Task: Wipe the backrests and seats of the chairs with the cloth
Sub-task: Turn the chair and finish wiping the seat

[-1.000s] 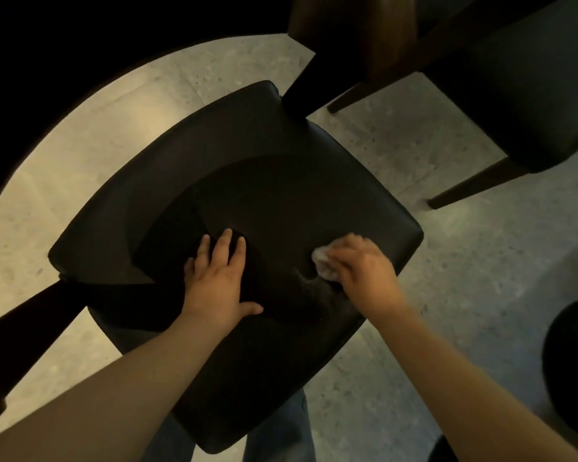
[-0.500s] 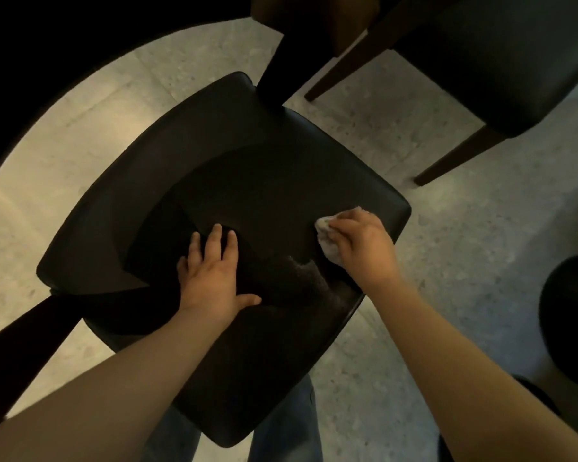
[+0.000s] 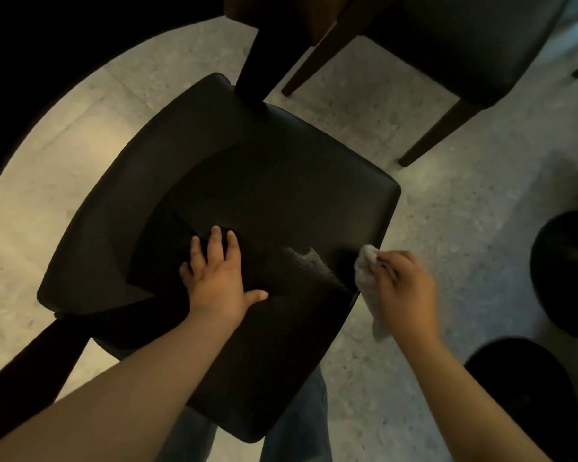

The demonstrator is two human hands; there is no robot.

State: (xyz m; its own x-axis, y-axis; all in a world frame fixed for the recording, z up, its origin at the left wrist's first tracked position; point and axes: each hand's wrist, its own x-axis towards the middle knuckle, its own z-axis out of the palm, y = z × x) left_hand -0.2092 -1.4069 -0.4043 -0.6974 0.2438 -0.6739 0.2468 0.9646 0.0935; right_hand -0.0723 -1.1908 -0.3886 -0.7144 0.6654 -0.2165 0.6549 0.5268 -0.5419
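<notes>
A dark leather chair (image 3: 281,181) fills the middle of the view, seen from above, its seat ahead of me and its backrest top near my legs. My left hand (image 3: 217,278) lies flat, fingers spread, where backrest meets seat. My right hand (image 3: 404,288) grips a crumpled white cloth (image 3: 367,278) just off the chair's right edge, over the floor. A pale wiped streak (image 3: 301,258) shows on the seat between my hands.
A second dark chair (image 3: 474,41) with brown wooden legs (image 3: 434,135) stands at the upper right. A dark table leg (image 3: 261,51) rises behind the seat. Two round black objects (image 3: 568,275) sit at the right edge. The floor (image 3: 447,201) is speckled pale stone.
My right hand has slid the cloth to the right, from the seat surface to just past the chair's right edge. My left hand has stayed pressed in place.
</notes>
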